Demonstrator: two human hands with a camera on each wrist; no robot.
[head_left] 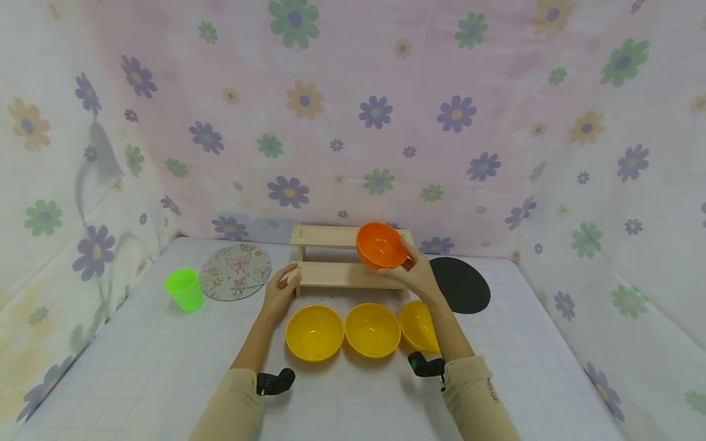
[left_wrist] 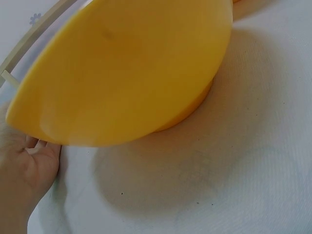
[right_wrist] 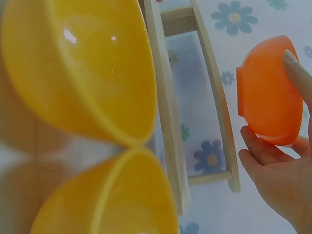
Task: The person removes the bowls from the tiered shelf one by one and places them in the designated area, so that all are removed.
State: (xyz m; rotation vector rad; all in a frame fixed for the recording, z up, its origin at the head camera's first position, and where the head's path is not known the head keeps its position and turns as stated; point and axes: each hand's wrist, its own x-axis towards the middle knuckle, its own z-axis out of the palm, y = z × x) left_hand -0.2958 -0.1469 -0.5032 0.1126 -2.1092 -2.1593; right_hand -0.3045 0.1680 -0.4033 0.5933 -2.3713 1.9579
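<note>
The orange bowl [head_left: 380, 245], judged light, rigid and slick, is gripped at its rim by the right hand [head_left: 420, 275] at twelve o'clock of the yellow bowls [head_left: 372, 329], while the left hand [head_left: 280, 289] rests flat-fingered against the wooden rack [head_left: 331, 274].

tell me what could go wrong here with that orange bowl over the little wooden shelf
The right hand holds the orange bowl tilted, gripped only at its rim and underside, so it might slip. It hangs by the wooden shelf, and a knock could shift that, though the left hand rests on its lower step. Three yellow bowls sit just below; a drop could scatter them.
</note>
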